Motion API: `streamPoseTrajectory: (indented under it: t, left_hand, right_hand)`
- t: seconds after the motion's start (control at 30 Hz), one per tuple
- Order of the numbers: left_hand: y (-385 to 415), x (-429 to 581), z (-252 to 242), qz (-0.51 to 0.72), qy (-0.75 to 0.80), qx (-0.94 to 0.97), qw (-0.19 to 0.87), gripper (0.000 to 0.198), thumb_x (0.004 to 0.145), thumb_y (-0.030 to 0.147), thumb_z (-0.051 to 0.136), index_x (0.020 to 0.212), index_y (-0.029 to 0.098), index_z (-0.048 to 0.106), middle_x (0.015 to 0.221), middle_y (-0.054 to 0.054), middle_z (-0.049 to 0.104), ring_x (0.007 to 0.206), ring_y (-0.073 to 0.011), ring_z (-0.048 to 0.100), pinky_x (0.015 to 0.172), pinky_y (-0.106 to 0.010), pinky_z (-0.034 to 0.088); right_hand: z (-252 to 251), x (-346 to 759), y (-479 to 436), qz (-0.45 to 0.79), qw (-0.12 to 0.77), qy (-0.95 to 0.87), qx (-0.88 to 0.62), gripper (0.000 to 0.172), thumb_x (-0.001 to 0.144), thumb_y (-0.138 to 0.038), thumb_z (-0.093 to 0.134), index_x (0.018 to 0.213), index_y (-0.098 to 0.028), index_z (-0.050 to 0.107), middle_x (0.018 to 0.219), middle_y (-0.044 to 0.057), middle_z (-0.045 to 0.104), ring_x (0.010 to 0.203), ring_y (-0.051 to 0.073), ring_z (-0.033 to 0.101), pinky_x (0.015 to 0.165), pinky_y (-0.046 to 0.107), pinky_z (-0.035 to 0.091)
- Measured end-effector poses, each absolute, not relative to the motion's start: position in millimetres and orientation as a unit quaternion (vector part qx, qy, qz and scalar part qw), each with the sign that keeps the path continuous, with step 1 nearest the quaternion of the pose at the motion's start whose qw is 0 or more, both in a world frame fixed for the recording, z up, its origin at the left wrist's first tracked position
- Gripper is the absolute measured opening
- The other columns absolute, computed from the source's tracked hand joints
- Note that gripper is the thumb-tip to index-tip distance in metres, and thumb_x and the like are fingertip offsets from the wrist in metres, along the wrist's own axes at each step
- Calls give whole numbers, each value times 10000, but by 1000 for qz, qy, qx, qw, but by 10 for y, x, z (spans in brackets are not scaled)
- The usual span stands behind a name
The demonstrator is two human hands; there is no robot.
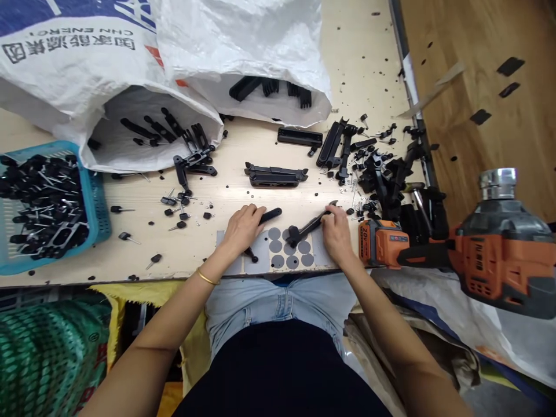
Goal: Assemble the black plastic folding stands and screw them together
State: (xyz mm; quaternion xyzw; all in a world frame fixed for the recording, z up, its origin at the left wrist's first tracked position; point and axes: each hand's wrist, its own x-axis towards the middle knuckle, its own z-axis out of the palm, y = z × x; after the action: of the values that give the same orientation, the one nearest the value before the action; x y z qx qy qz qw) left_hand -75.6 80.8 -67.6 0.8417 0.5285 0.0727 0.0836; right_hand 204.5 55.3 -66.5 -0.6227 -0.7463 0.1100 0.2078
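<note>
My left hand (pixel 244 227) is closed over a black plastic arm piece (pixel 271 216); its rounded end sticks out past the fingers, and the rest is hidden. A small black knob (pixel 251 255) lies just below that hand. In my right hand (pixel 337 233) is a black jointed bracket arm (pixel 306 230), gripped near its upper right end and slanting down to the left. Under its lower end lies a sheet of grey round pads (pixel 292 262). Beyond the hands, a folded black bracket (pixel 276 176) rests on the table.
An orange cordless drill (pixel 482 255) stands at the right beside a pile of black parts (pixel 382 174). On the left is a blue basket (pixel 98 202) of black-headed screws. Two white woven sacks (pixel 243 40) with black parts inside lie at the back. Loose screws (pixel 125 237) are scattered about.
</note>
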Motion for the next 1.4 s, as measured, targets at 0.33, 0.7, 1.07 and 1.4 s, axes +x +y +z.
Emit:
streamPoseTrajectory:
  t: [0.33,0.7,1.07,1.4]
  left_hand:
    - [672,-403,-592,114,564,791,205,155,917,211,472,1033,153,556,894,-89,632,910,-251,544,767,-342,475]
    - [400,-202,-357,205,604,655,406,260,929,235,408,1174,167,460,966,-80,650,860,-221,634,759,-324,479]
    - [189,-171,-170,126,569,727,362,274,891,215,450,1158,155,430,1039,-117,609,902,-253,631,719,-361,513]
    - [121,-146,-138,167,560,689,430,93,903,259,484,962,195,448,815,-29,617,733,-205,636,620,-278,452]
  right_hand:
    - [-464,1451,639,308,90,-535,-781,329,811,-528,499,730,-208,509,685,61,613,707,227,585,679,323,404]
    - [-216,1178,652,586,508,-270,-571,374,711,-469,673,624,-200,427,511,-77,375,466,61,335,454,202,290]
    - [-94,1123,639,682,446,-187,-548,506,653,-639,685,558,-192,468,591,51,670,596,175,663,507,241,518]
    - [59,1219,625,662,480,-198,-541,482,704,-610,651,571,-198,439,642,57,713,604,175,687,598,257,560]
